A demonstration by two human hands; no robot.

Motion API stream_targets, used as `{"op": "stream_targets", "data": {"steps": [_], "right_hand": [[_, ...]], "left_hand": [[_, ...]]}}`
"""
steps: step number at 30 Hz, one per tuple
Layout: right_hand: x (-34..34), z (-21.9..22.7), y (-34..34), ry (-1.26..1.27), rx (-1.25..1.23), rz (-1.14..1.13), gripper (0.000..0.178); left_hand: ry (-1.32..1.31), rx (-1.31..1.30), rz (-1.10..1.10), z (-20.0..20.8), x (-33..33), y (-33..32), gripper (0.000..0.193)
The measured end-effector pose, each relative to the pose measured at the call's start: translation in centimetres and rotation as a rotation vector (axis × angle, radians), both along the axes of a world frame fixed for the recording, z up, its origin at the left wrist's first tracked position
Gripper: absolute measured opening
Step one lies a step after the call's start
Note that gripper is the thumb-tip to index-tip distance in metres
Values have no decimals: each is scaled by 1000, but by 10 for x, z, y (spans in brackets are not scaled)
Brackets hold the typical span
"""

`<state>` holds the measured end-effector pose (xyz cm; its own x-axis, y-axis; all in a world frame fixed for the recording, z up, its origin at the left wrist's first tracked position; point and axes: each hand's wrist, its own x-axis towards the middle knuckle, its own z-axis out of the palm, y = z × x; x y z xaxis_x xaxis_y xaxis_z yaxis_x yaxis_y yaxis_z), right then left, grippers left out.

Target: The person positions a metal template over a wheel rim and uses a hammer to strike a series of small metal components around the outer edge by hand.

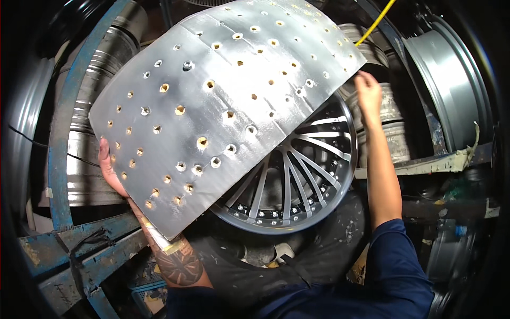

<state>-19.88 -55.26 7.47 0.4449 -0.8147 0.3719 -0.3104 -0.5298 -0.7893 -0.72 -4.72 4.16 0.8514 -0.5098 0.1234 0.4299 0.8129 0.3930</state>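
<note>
A large silver-painted sheet (175,138), which looks like cardboard, is held tilted in front of me. Many holes dot it, and some have bolt heads or nuts in them. My left hand (109,169) grips its left edge, thumb outside and the other fingers hidden underneath. At the sheet's right corner, my right hand (368,95) is closed with its fingertips on the edge. Partly covered by the sheet is a multi-spoke wheel rim (287,226), grey and black, with small bolts around its outer ring.
Worn blue metal frame bars (66,122) run along the left side. Bare silver wheel barrels (98,114) lie beyond them, with more behind the right arm. A large silver rim (451,87) stands at the far right. A yellow hose or cord (377,22) hangs at the top right.
</note>
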Motion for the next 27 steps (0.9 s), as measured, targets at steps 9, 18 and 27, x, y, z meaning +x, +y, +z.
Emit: {"op": "stream_targets", "data": {"steps": [9,18,27], "right_hand": [[-18,74,176,-24,-583,680,25],[-11,87,187,183,-596,702,21],[-29,109,145,-17,-308,693,22]], "left_hand": [[2,87,-149,19,-29,-38,64],[137,203,-181,31,-71,-83,74],[138,97,-203,20,-58,-76,61]]}}
